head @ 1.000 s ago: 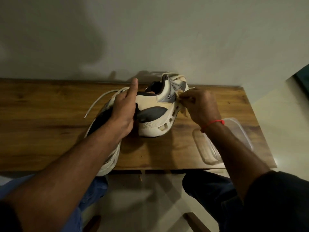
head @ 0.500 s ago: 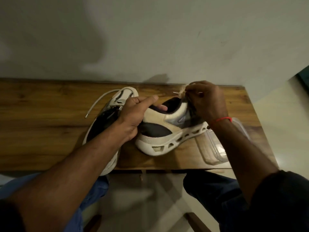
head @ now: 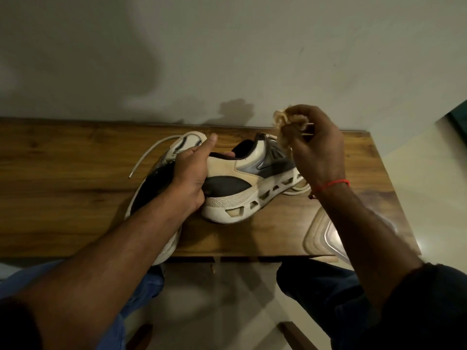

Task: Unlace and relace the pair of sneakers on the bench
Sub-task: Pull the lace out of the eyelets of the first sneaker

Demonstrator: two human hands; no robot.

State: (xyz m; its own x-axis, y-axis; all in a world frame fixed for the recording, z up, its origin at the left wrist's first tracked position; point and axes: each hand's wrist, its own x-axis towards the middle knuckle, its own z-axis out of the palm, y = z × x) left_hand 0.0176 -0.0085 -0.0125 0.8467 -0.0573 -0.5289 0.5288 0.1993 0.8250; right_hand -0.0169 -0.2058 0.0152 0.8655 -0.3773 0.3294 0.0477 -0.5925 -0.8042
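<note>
Head view showed two sneakers on the desk (head: 75, 198) against the far wall. The left hand (head: 190, 173) gripped the heel of the right sneaker (head: 252, 183), thumb raised and fingers tucked into the collar, probably to pin it on its side while the lace was worked. The right hand (head: 313, 147) was lifted above the shoe's toe end, its grip bunched round a tan wad of lace (head: 288, 122); a pale strand ran down toward the shoe, though whether it was still threaded could not be told. Lifting it likely gave slack to draw the lace free. The left sneaker (head: 156, 183) lay just beside, partly under the left arm, its white lace (head: 149, 157) trailing left over the desk. A clear lid (head: 321, 236) sat at the near right edge.
</note>
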